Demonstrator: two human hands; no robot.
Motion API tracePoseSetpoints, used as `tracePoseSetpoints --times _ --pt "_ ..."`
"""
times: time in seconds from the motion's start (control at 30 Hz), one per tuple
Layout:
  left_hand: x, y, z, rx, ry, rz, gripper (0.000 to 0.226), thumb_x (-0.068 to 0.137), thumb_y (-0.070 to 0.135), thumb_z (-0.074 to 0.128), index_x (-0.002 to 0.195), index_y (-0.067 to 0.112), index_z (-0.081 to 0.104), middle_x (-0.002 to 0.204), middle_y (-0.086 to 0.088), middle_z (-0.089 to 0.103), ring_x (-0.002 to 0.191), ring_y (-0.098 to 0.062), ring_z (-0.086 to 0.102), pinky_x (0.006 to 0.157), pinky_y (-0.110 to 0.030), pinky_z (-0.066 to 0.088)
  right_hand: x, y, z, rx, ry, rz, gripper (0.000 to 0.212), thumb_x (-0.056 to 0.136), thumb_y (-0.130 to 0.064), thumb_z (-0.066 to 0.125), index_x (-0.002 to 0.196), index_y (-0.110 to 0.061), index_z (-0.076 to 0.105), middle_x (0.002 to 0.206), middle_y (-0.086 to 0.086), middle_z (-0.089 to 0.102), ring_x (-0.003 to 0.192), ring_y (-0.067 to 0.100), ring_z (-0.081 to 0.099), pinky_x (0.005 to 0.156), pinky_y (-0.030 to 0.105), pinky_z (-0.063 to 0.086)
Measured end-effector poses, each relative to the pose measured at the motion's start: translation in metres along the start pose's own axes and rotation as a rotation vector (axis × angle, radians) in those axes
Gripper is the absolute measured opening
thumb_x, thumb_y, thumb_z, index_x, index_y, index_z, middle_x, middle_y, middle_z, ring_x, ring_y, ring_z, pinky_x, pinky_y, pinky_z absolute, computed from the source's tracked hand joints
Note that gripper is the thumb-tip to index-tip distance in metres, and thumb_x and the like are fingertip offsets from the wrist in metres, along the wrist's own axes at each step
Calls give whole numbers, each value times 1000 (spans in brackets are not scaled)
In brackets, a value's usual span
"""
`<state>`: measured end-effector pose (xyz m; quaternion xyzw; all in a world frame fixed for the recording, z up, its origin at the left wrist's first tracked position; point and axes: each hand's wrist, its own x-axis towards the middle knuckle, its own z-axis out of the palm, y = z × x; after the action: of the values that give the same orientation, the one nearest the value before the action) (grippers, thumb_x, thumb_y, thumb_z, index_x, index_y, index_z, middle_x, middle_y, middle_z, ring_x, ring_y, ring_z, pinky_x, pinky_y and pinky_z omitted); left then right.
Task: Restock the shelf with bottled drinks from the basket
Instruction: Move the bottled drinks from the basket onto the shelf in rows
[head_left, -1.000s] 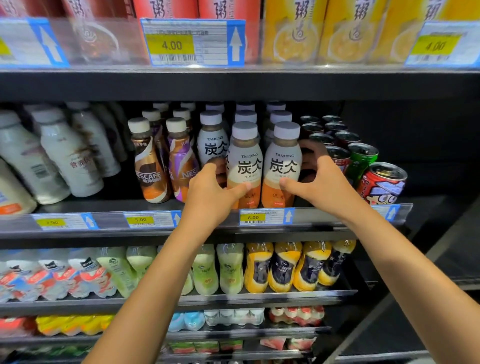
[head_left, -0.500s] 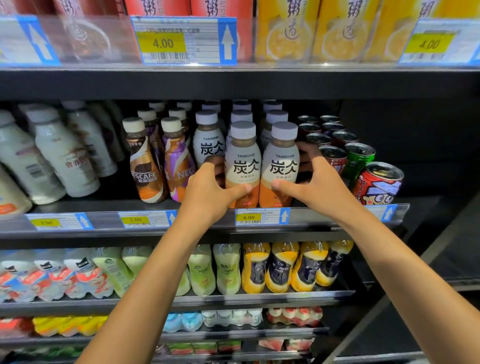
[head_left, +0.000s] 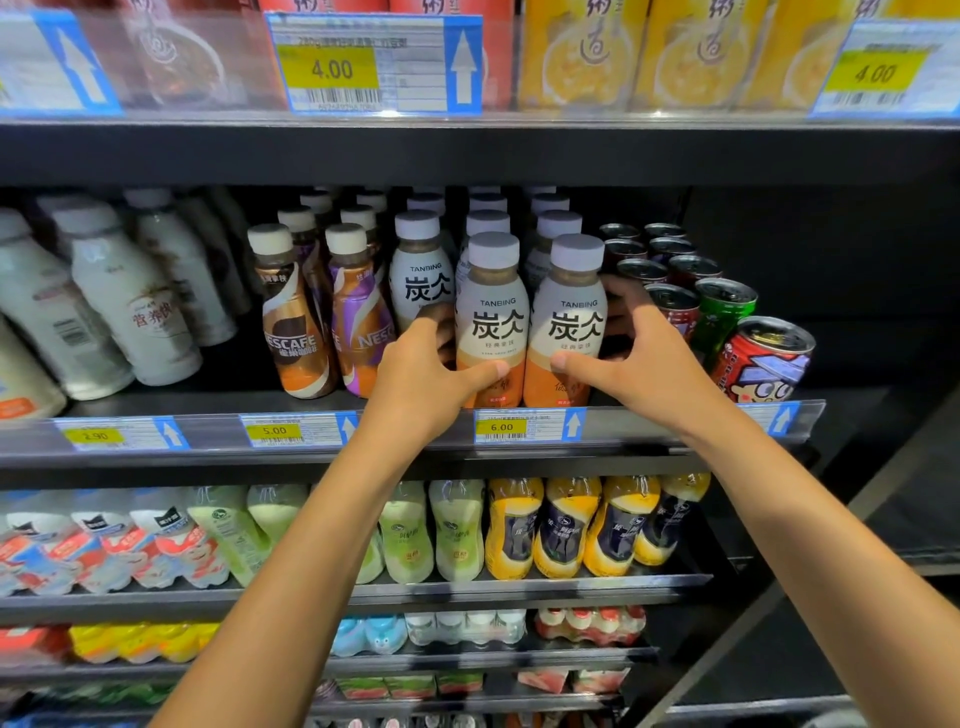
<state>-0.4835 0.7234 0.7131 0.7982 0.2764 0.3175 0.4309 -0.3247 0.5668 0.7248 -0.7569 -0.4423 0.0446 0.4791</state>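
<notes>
Mid-frame, the left hand (head_left: 423, 379) curls thumb and fingers round the left bottle (head_left: 491, 312) and the right hand (head_left: 647, 358) round the right bottle (head_left: 574, 317), both upright at the front of the middle shelf (head_left: 208, 457). This looks like the placing step. Next, square them in their rows, let go without tipping them, and fetch more from the basket, which is out of view.

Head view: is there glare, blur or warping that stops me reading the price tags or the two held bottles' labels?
Head view, centre: left Tanbing bottle and right Tanbing bottle are sharp, labels legible, 6.00 tag reads cleanly; head view, top right: 4.00 tag hazed by glare; head view, left edge: white bottles look soft and lean from wide-angle distortion.
</notes>
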Motion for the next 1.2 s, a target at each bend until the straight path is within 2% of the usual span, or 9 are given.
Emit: tracePoseSetpoints --times 0.43,0.57,0.7,0.8,0.9,1.0,1.1,1.13,1.2 --pt "-5 5 1 3 -5 3 63 76 30 84 129 12 54 136 -1 61 121 -14 58 99 -32 49 -2 -2 -1 -35 -18 34 88 72 -42 83 145 -28 36 126 -10 61 115 7 59 97 42 54" --pt "-13 12 -6 43 32 53 46 80 37 79 113 18 55 123 5 62 107 -8 58 72 -8 47 -14 -22 -2 -148 92 70 92 67 -62 78 142 -29 37 131 -7 56 121 12 53 98 38 49" --pt "-26 6 -44 -41 262 144 14 89 27 70 101 22 64 105 3 67 87 -4 66 71 -11 53 -46 -70 21 -164 445 -159 44 88 -43 69 124 -21 55 111 -5 61 105 12 57 89 34 49" --pt "-24 -10 -90 -41 428 102 5 90 15 67 94 16 67 92 1 70 75 -6 64 71 -15 52 -52 -106 58 -155 402 -283 25 93 -33 65 113 -17 62 90 -4 62 83 13 59 75 33 49" --pt "-18 -27 -133 88 494 42 18 87 10 68 103 14 60 88 8 64 73 2 58 66 -3 41 -37 -133 100 -249 229 -201 28 93 -41 60 111 -19 56 85 -3 62 80 22 61 72 40 50" --pt "0 -54 -157 155 335 -159 45 80 14 79 117 10 53 105 1 62 95 -14 60 82 -21 43 -15 -146 133 -431 101 -114 37 92 -45 58 111 -15 50 105 8 65 98 34 61 78 41 47" --pt "21 -78 -163 175 39 -213 94 51 50 92 129 10 57 114 0 70 106 -15 65 93 -36 52 3 -147 155 -532 32 13 46 90 -53 60 109 -12 54 113 14 63 106 40 59 79 41 45" --pt "25 -81 -161 195 -6 -216 101 44 57 88 129 13 60 110 1 73 100 -11 67 89 -33 54 7 -146 160 -554 21 38 46 90 -55 61 105 -12 57 112 14 64 106 40 59 76 39 44" --pt "29 -80 -157 261 -26 -207 84 50 53 87 118 9 66 94 1 74 80 -7 64 69 -24 49 13 -144 167 -585 7 62 46 89 -57 61 97 -12 63 107 13 67 105 39 61 72 37 41"
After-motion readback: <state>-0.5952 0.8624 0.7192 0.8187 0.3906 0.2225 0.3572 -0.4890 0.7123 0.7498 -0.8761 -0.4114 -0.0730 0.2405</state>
